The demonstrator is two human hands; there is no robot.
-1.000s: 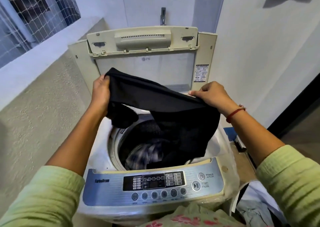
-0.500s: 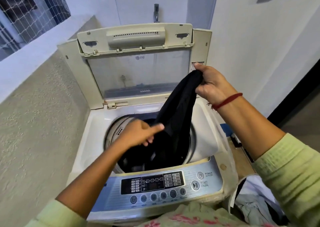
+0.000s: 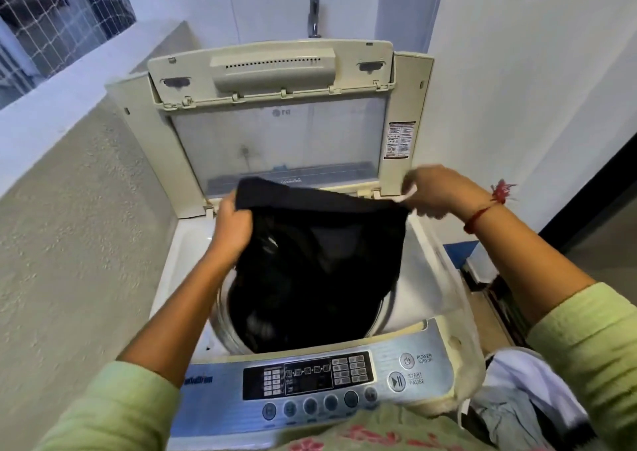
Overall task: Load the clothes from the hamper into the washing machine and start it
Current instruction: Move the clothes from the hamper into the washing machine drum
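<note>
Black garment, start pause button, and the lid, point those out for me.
black garment (image 3: pixel 320 243), head view, middle of the hanging cloth
start pause button (image 3: pixel 396 381), head view, button face
lid (image 3: pixel 275 140), head view, clear window panel

Noted both arms stretched forward, elbows bent, pale green sleeves pushed up to mid-forearm. Left hand (image 3: pixel 232 224) was lower, fingers curled under, fist closed on dark cloth edge. Right hand (image 3: pixel 439 192) sat higher and further out, blurred, thumb and fingers pinched on same cloth's other corner. Red thread band around right wrist. Hands were well apart, palms down.
</note>
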